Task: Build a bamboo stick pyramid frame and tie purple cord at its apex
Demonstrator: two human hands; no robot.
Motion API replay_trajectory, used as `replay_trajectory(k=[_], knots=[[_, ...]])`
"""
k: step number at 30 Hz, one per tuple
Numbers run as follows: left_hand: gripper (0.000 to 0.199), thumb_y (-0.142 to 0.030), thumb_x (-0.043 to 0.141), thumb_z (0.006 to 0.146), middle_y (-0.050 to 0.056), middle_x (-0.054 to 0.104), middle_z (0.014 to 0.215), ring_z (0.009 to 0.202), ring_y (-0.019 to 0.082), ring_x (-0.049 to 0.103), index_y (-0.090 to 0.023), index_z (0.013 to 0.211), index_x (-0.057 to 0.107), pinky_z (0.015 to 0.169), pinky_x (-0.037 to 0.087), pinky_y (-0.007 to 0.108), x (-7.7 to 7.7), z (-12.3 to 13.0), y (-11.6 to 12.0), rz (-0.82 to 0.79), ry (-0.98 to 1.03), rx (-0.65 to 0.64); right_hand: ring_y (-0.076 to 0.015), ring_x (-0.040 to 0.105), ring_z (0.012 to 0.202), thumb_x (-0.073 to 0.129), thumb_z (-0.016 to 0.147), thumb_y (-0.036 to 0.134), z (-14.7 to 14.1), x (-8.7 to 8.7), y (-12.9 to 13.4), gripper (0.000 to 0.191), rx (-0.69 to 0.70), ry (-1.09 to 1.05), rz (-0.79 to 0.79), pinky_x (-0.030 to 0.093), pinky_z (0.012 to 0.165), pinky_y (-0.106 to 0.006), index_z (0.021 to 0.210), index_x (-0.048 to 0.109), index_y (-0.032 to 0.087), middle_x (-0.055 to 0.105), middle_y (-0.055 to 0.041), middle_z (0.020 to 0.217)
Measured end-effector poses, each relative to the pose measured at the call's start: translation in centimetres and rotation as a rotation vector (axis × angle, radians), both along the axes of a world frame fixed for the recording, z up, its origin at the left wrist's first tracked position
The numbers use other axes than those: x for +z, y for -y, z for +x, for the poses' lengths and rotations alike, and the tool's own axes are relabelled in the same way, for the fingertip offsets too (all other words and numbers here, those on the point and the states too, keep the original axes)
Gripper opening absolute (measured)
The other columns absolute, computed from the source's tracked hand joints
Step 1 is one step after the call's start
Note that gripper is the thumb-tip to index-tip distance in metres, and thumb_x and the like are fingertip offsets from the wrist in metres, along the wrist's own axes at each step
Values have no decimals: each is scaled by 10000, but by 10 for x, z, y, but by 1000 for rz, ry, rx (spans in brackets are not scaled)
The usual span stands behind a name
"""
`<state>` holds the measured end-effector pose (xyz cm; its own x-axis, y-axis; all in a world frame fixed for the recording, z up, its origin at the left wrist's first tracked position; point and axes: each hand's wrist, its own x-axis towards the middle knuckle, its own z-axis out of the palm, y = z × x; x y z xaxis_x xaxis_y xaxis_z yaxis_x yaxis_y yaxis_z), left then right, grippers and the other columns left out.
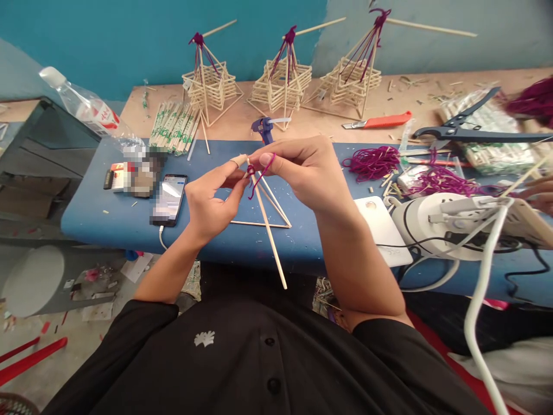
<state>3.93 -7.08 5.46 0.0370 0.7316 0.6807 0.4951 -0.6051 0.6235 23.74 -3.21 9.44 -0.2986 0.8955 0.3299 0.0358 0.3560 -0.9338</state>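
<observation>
A frame of thin wooden sticks [270, 239] stands on the blue table cover, its sticks meeting at a top bound with purple cord [252, 170]. Close around that bound joint are the fingertips of my left hand [215, 199], pinching it from the left. A bandage-like strip wraps one left finger. My right hand [302, 173] pinches a loose end of the purple cord between thumb and forefinger, just right of the joint. One longer stick slants down toward my body. Just behind my hands lies a blue glue gun [263, 128].
Three finished-looking stick structures [207, 86] with purple tops stand at the back. Wrapped chopsticks [175, 127], a plastic bottle [93, 109] and a phone [170, 199] are left. An orange cutter [384, 120], pruning shears [458, 129], purple cord bundle [374, 162] and white fan [440, 225] are right.
</observation>
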Motion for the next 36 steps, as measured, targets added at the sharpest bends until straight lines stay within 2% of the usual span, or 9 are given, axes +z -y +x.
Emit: replay_trajectory(k=[6,10,13,17,20,23,27,30,36], knots=[[295,-192,797,944,24,862,930,780,131,813,-195,1234,849,797,720,241,-2,4,-5,-23,103,-6,-127,745,744,875,732,343,-5,-25,-12,164,-10,-246,-362,601,698,-239,744,811,193,808,-29,777],[312,-203,849,902,18,856,882,730,125,802,-192,1214,853,766,710,226,-3,1,-11,-149,212,-62,-104,697,668,917,647,336,-4,-40,-20,223,-6,-237,-522,561,637,-211,676,763,178,773,-29,716],[218,-253,877,886,22,843,844,709,123,795,-185,1092,861,716,684,209,-4,-2,-15,-231,251,-107,-105,654,643,924,631,346,-2,-48,-23,236,73,-137,-595,546,635,-227,652,762,176,756,-33,680],[223,-348,885,891,40,822,932,798,136,792,-190,1020,796,713,659,231,-16,-6,-14,-289,215,-126,-108,594,630,886,644,404,-1,-58,-24,220,187,22,-589,483,622,-247,662,815,197,749,-25,666],[258,-363,899,863,15,739,899,787,126,691,-210,959,715,667,573,251,-30,-7,-6,-61,149,78,-119,590,639,858,661,396,-1,-65,-25,179,202,104,-567,450,628,-258,675,844,219,724,-10,626],[217,-312,839,917,-25,635,680,638,103,546,-209,801,688,627,456,273,-39,-3,6,187,5,208,-131,605,666,878,660,414,0,-69,-27,190,211,153,-557,471,674,-275,674,850,227,738,-8,643],[145,-262,740,1008,-47,563,550,512,79,468,-204,906,825,526,316,269,-43,6,16,127,-153,205,-131,567,653,928,613,499,0,-69,-30,284,294,191,-565,487,689,-291,663,849,231,718,11,625],[157,-291,734,1014,-44,577,541,489,85,435,-196,995,858,530,299,284,-46,11,19,163,-288,280,-120,562,641,937,595,509,-4,-67,-31,300,331,180,-589,488,680,-276,643,843,228,720,11,617],[221,-272,723,1015,-39,568,536,493,86,426,-202,828,817,538,283,288,-48,12,22,153,-330,283,-146,595,657,952,566,576,-8,-62,-30,364,362,199,-593,543,720,-309,589,808,242,745,9,637]])
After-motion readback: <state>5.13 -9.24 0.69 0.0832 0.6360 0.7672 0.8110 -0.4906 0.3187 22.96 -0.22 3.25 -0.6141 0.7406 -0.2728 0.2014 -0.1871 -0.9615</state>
